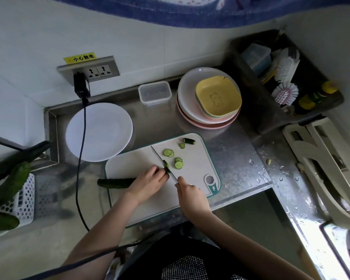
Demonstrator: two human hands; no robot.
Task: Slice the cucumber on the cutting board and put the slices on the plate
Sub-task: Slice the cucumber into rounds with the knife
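Observation:
A dark green cucumber lies across the white cutting board, its left end past the board's edge. My left hand grips it close to the cut end. My right hand holds a knife, whose blade stands in the cucumber right beside my left fingertips. Several round slices lie on the board to the right of the blade, and a cucumber end piece lies near the board's far edge. A white plate with nothing on it sits behind the board to the left.
A stack of plates topped by a yellow square dish and a clear plastic box stand at the back. A black cable hangs from the wall socket across the counter. More cucumbers lie in a white basket at left. Right is a dish rack.

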